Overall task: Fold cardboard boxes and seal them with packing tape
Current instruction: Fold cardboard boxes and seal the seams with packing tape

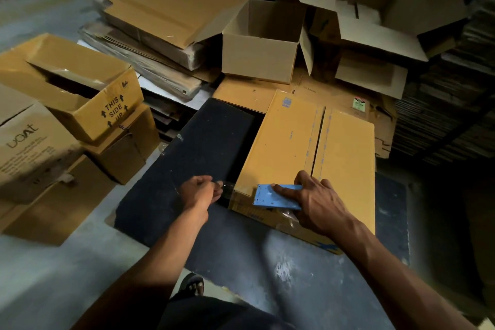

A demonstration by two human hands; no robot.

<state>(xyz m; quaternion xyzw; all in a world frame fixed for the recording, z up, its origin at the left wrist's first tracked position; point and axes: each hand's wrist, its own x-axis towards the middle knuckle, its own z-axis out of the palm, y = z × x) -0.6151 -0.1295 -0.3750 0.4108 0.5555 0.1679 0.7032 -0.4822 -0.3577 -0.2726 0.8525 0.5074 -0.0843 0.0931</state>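
The cardboard box [308,158] lies on a dark mat [203,153] on the floor, its two top flaps folded shut with a narrow seam [318,139] running away from the person. The right hand [316,201] is curled round a blue tape dispenser [277,195], pressing it down at the near edge of the box, a little left of the seam. The left hand [199,190] sits just beside the box's near left corner, its grip pinched on what looks like the free end of clear packing tape [227,186], pulled taut; the tape itself is hard to make out.

The step in hand looks like laying tape over the near edge. To do it well, I judge the left hand should keep the strip tight while the dispenser is drawn flat and steady, pressed firmly so the tape sticks without wrinkles. The main seam shows no tape that I can tell, so it likely needs a strip centred along it, flaps held flush.

Around the mat stand open cartons [262,43] and stacks of flattened cardboard [166,8]
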